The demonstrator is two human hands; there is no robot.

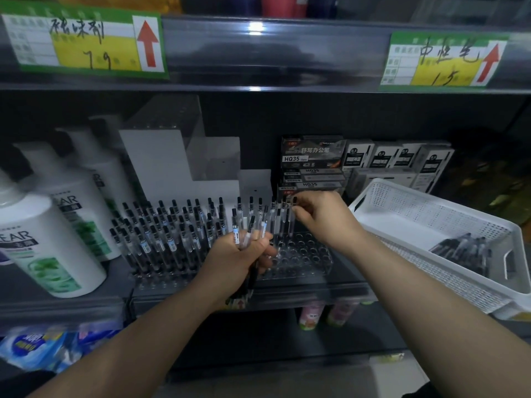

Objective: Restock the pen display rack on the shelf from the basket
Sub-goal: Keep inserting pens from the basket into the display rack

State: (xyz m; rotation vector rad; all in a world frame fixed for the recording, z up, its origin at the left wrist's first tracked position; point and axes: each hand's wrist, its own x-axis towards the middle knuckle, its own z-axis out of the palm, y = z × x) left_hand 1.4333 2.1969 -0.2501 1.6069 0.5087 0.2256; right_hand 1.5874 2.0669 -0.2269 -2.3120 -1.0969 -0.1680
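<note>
Left hand: a bundle of gel pens (244, 231) is gripped in the curled fingers of the left hand (240, 261); the caps are kept upward and the bundle is held just in front of the rack, so that single pens can be drawn off with little travel.
Right hand: a single pen (292, 218) is pinched near its top between thumb and fingertips of the right hand (323, 219); it is held upright at the rear right rows, presumably so that it can be lowered straight into a hole.
Pen display rack: the clear pen display rack (304, 258) is set on the shelf between the hands; its left part is filled with upright stocked pens (172, 225); the front right holes are seen to be empty.
Basket: the white perforated basket (431, 196) is propped at a tilt on the shelf to the right, just beside the right forearm; a small heap of basket pens (462, 248) is gathered in its lower corner, where the slope would bring them.
Step in hand: one pen is judged to be in the course of being seated; the restocking is judged well advanced but unfinished.
Risk: neighbouring pens could be knocked askew by the descending fingers; the bundle could slip if the grip were loosened.
Surroundings: shampoo bottles (48, 245) are stood to the left; boxed pens (313, 153) are stacked behind the rack.
</note>
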